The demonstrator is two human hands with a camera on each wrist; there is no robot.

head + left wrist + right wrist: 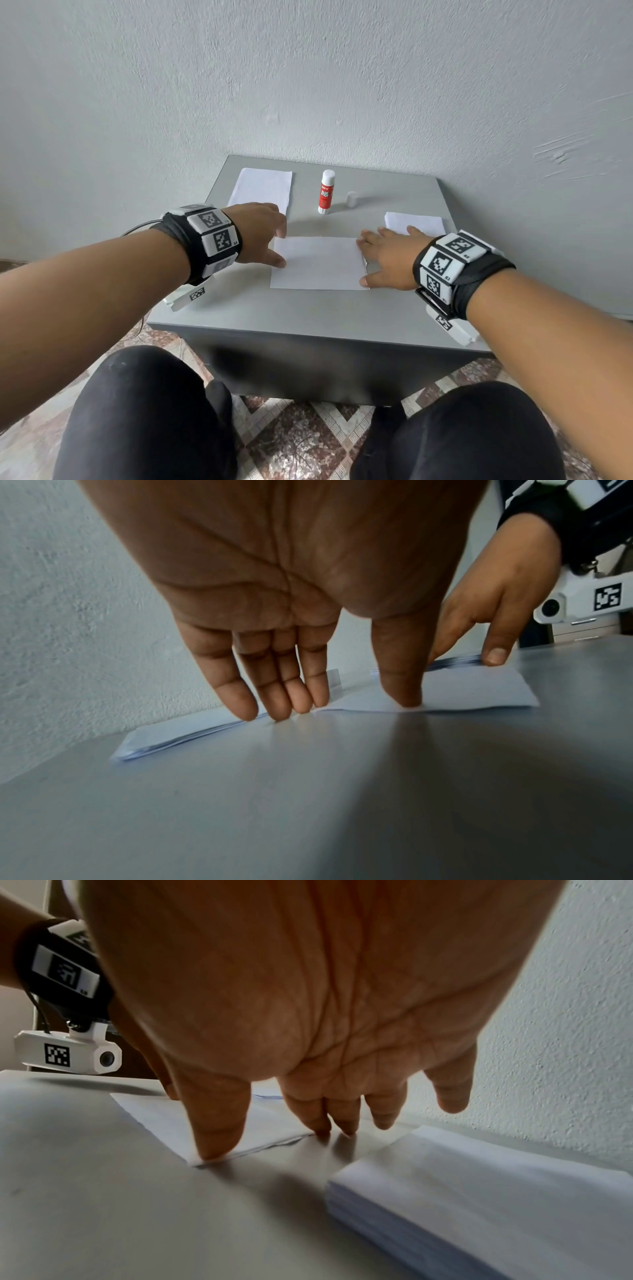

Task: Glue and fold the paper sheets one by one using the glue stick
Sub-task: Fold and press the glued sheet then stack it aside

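Grey table (308, 318) against a textured wall (308, 68). Centre sheet (318, 263) lies flat on the table, near the front. Left hand (260, 233) sits at its left edge, fingers straight, thumb tip (407, 696) pressing the paper, other fingertips (281, 710) down at the table by the far corner. Right hand (387, 260) mirrors it at the right edge, fingers extended, thumb (215, 1139) on the near corner. Neither grips anything. Stack (262, 188) far left; second stack (416, 222) far right, just behind the right hand. Glue stick (326, 193) stands upright at the back between them, uncapped; cap (352, 199) just beside it, to its right.
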